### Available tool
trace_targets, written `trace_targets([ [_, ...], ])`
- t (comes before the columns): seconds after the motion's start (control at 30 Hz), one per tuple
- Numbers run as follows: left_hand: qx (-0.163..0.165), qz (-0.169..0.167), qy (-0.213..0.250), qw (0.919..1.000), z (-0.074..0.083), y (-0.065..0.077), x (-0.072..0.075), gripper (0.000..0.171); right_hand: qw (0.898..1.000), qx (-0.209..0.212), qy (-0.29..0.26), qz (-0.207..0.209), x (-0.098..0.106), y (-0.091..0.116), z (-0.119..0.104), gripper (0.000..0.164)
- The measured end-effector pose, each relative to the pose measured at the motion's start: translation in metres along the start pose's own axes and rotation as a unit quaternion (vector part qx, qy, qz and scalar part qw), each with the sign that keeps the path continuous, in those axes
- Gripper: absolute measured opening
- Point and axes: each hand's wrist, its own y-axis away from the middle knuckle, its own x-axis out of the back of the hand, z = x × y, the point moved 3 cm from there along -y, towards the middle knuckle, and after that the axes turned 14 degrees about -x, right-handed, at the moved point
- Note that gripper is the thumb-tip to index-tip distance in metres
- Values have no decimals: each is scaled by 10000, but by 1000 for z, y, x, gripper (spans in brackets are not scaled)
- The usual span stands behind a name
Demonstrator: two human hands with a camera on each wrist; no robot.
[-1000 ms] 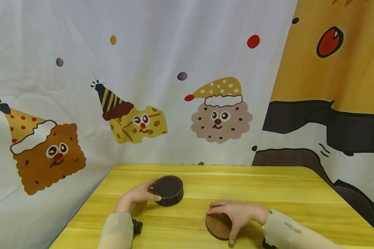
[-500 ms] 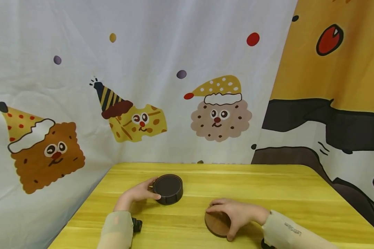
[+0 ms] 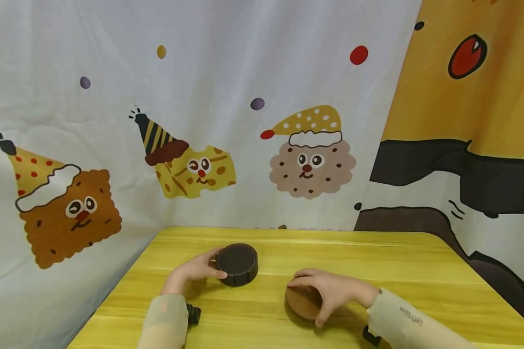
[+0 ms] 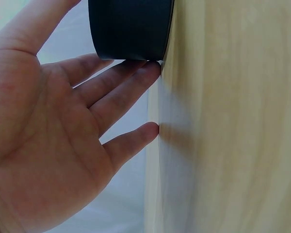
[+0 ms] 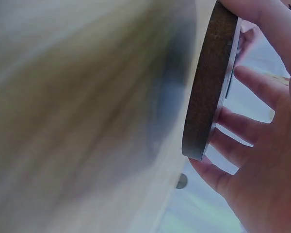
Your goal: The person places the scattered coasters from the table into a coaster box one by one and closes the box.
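A black round coaster holder (image 3: 237, 265) stands on the yellow wood-grain table (image 3: 253, 320), left of centre. My left hand (image 3: 195, 268) holds it by its left side, thumb in front and fingers behind. In the left wrist view, fingertips touch the lower side of the holder (image 4: 131, 29). To the right, my right hand (image 3: 334, 291) grips a round brown wooden coaster (image 3: 302, 303) by its edge. The right wrist view has this thick coaster (image 5: 211, 87) between thumb and fingers, raised off the tabletop with a shadow beneath. The hand partly covers its upper face.
A white curtain (image 3: 209, 72) printed with cartoon biscuits and cheese hangs behind the table. Its orange and black part (image 3: 463, 116) is at the right. Black wrist straps show under both sleeves.
My right hand has moved slightly up and away from the table's near edge with the coaster, which now lifts off the surface. The left hand and the holder stay in place.
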Motion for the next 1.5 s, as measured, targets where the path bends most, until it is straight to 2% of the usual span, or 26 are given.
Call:
trace_targets([
  [0.2, 49, 52, -32, 10000, -1, 2, 2, 97, 9997, -60, 140, 202, 18, -6, -8, 94],
  [0.33, 59, 55, -31, 10000, -2, 4, 3, 97, 9994, 43, 161, 293, 28, -9, -15, 94],
  [0.57, 43, 60, -26, 10000, -4, 7, 3, 97, 9994, 20, 80, 333, 42, -14, -23, 95],
  [0.87, 25, 69, -1, 10000, -2, 8, 2, 97, 9984, -52, 242, 504, 59, -21, -34, 92],
  [1.13, 64, 86, -116, 9999, 2, 5, 7, 96, 9990, -67, 5, 450, 72, -40, -44, 93],
  [1.37, 55, 2, -108, 9999, -1, 3, 6, 93, 9983, 83, 332, 475, 76, -62, -56, 92],
  [1.5, 87, -6, -77, 9999, -3, 4, 6, 94, 9985, 82, 324, 442, 80, -76, -67, 92],
])
